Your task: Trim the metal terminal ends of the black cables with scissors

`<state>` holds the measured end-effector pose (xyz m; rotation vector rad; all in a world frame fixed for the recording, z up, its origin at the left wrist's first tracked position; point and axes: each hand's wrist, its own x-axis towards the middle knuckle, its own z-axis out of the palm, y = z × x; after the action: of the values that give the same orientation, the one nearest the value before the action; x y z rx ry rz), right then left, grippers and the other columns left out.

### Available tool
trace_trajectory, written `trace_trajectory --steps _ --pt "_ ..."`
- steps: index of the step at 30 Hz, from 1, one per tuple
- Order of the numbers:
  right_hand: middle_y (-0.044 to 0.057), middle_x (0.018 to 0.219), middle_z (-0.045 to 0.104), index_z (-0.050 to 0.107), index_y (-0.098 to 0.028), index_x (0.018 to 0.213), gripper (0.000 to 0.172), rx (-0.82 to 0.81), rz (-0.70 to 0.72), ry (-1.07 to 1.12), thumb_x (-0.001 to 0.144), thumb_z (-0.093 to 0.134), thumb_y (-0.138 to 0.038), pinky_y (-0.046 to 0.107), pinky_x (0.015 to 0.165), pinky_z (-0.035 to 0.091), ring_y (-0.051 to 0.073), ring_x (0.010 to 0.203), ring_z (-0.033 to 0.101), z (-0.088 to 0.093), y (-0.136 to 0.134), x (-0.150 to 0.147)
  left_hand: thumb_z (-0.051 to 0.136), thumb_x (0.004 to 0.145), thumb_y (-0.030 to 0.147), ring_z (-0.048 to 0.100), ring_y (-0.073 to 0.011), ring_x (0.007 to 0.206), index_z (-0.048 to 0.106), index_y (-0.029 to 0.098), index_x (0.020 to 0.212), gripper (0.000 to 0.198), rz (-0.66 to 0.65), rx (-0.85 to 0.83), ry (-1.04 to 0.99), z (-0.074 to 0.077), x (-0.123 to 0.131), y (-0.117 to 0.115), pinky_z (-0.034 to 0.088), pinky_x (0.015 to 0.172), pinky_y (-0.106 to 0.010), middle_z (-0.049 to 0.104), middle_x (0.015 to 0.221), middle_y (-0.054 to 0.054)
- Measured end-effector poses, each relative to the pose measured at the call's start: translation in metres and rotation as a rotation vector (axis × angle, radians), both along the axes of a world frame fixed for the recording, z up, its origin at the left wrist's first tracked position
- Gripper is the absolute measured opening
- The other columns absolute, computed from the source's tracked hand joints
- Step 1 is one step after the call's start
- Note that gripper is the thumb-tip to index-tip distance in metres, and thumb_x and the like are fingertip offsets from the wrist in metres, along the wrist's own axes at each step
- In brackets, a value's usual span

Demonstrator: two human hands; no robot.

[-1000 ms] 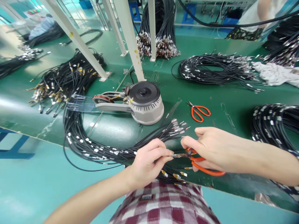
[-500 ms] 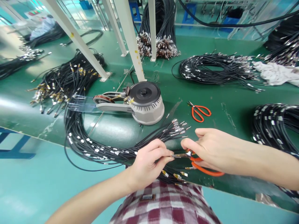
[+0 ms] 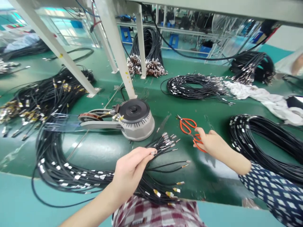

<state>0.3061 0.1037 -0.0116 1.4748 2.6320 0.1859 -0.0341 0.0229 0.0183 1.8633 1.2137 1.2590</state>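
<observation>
I see the green table (image 3: 163,108) spanning my feed, with the black cable bundle (image 3: 71,178) curving along its near side and under the left hand (image 3: 131,164). Behind the bundle sits the tape dispenser (image 3: 137,126). Farther right I have the right hand (image 3: 210,140), fingers closed on the orange-handled pliers (image 3: 199,140), just beside a second orange-handled pair (image 3: 181,121) lying on the table. The left thumb and fingertips pinch a small silvery tip (image 3: 153,153) near the bundle's ends.

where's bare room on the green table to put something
Bare table shows between the oval coil and the orange-handled tools, and between the right hand and the front edge, beside the yellow-tipped cable ends. Bunched cables crowd the left hand.
</observation>
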Motion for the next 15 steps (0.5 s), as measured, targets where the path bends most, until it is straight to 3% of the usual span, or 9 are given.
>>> trace_trajectory --steps 3,5,7,9,11,12,13,15 --pt "0.008 0.079 0.076 0.042 -0.007 0.131 0.046 -0.072 -0.008 0.041 0.092 0.058 -0.026 0.032 0.070 0.041 0.022 0.058 0.066 -0.003 0.001 0.007 0.056 0.094 0.025 0.052 -0.0063 0.044 0.074 0.016 0.093 0.020 -0.066 -0.450 -0.249 -0.005 0.004 -0.004 0.042 0.046 -0.018 0.068 0.068 -0.002" --pt "0.008 0.082 0.076 0.042 -0.007 0.133 0.046 -0.097 0.003 0.043 0.092 0.056 -0.021 0.032 0.070 0.043 0.022 0.060 0.066 -0.002 0.004 0.013 0.057 0.094 0.034 0.047 -0.0044 0.038 0.071 0.014 0.092 0.025 -0.133 -0.740 -0.428 -0.012 0.007 -0.008 0.034 0.040 -0.016 0.066 0.063 -0.001" --pt "0.008 0.078 0.076 0.046 -0.008 0.133 0.043 -0.117 0.002 0.058 0.091 0.052 -0.016 0.032 0.070 0.043 0.022 0.060 0.066 0.001 0.006 0.017 0.061 0.092 0.041 0.046 -0.0043 0.036 0.067 0.014 0.097 0.028 -0.184 -0.916 -0.575 -0.020 0.010 -0.012 0.029 0.038 -0.015 0.065 0.061 -0.001" --pt "0.009 0.073 0.074 0.053 -0.010 0.130 0.039 -0.105 -0.040 0.128 0.092 0.046 -0.014 0.035 0.074 0.044 0.022 0.063 0.067 0.009 0.004 0.016 0.064 0.089 0.043 0.046 -0.0043 0.034 0.063 0.014 0.100 0.031 -0.199 -0.998 -0.668 -0.028 0.012 -0.018 0.026 0.037 -0.015 0.065 0.059 -0.001" --pt "0.010 0.079 0.074 0.060 -0.014 0.124 0.033 -0.153 -0.099 0.337 0.095 0.045 -0.018 0.038 0.079 0.045 0.023 0.072 0.069 0.021 -0.003 0.004 0.067 0.087 0.043 0.046 -0.0047 0.034 0.063 0.013 0.097 0.033 -0.192 -1.027 -0.703 -0.033 0.014 -0.022 0.026 0.037 -0.014 0.065 0.058 -0.001" --pt "0.011 0.090 0.075 0.063 -0.017 0.119 0.029 -0.241 -0.119 0.523 0.095 0.048 -0.024 0.038 0.082 0.046 0.023 0.082 0.070 0.028 -0.008 -0.006 0.068 0.087 0.043 0.047 -0.0049 0.034 0.063 0.012 0.093 0.032 -0.184 -1.026 -0.707 -0.034 0.016 -0.024 0.027 0.037 -0.015 0.066 0.059 -0.002" --pt "0.010 0.101 0.073 0.064 -0.019 0.114 0.025 -0.427 -0.125 0.733 0.095 0.052 -0.030 0.035 0.083 0.047 0.022 0.091 0.069 0.034 -0.014 -0.018 0.068 0.087 0.042 0.049 -0.0051 0.035 0.064 0.011 0.090 0.032 -0.176 -1.021 -0.708 -0.034 0.017 -0.026 0.028 0.037 -0.015 0.066 0.060 -0.003" --pt "0.007 0.104 0.070 0.066 -0.021 0.104 0.022 -0.765 -0.159 1.075 0.092 0.059 -0.038 0.031 0.082 0.049 0.020 0.094 0.066 0.043 -0.028 -0.046 0.069 0.087 0.040 0.051 -0.0052 0.037 0.064 0.010 0.085 0.030 -0.154 -0.991 -0.715 -0.033 0.021 -0.028 0.033 0.039 -0.015 0.067 0.062 -0.004"
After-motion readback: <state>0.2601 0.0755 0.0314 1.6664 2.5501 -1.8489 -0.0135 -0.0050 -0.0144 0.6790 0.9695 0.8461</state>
